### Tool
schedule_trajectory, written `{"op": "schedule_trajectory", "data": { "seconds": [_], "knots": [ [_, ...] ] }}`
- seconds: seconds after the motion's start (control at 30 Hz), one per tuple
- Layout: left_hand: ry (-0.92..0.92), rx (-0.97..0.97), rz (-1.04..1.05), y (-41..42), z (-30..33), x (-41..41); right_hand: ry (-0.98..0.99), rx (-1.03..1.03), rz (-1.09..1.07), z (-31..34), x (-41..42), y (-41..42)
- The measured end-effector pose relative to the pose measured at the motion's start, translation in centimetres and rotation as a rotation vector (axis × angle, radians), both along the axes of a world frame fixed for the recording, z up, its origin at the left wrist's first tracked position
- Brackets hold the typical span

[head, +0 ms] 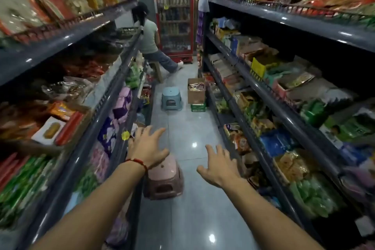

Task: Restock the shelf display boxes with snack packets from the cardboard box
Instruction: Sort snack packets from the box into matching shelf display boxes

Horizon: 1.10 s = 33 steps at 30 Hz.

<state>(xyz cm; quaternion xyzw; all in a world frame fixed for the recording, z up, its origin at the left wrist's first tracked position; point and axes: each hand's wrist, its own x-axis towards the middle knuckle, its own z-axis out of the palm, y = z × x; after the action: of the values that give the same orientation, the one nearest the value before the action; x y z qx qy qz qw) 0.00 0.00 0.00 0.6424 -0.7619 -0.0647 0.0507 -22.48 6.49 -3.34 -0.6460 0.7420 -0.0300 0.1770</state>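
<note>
An open cardboard box [196, 93] with snack packets inside stands on the aisle floor far ahead, on a green carton by the right shelf. Both my arms reach forward over the aisle. My left hand [147, 146], with a red cord at its wrist, has spread fingers and holds nothing. My right hand [220, 165] is also spread and empty. Display boxes of snacks [261, 65] fill the right-hand shelves, and more packets [60, 111] fill the left-hand shelves.
A pink plastic stool [165, 180] stands on the floor just below my left hand. A blue stool [171, 98] stands farther down the aisle. A person [151, 40] sits at the aisle's end before a red drinks fridge [174, 12]. Dark shelf rails line both sides.
</note>
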Motion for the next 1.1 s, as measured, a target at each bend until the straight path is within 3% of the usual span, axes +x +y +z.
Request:
{"op": "schedule_trajectory", "data": {
  "seconds": [0.27, 0.53, 0.73, 0.87, 1.0, 1.1],
  "knots": [
    [-0.011, 0.022, 0.034, -15.2, -1.4, -4.4, 0.031, 0.059, 0.038, -0.7, -5.5, -17.5],
    [0.143, 0.295, 0.072, -35.9, -4.5, -5.7, -0.028, 0.071, -0.062, -1.9, -6.2, -36.0],
    [0.183, 0.251, 0.0, -49.9, -5.3, -5.9, -0.034, 0.14, -0.111, -3.5, -5.8, -49.5],
    [0.357, 0.292, -0.061, -57.8, -5.4, -6.4, -0.225, 0.175, -0.189, -5.5, -7.1, -59.2],
    [0.303, 0.399, -0.056, -67.4, -6.6, -7.5, -0.355, 0.161, -0.214, -8.3, -9.4, -69.7],
    [0.272, 0.467, -0.003, -74.4, -8.2, -9.3, -0.342, 0.203, -0.161, -10.3, -11.8, -76.6]
  ]
}}
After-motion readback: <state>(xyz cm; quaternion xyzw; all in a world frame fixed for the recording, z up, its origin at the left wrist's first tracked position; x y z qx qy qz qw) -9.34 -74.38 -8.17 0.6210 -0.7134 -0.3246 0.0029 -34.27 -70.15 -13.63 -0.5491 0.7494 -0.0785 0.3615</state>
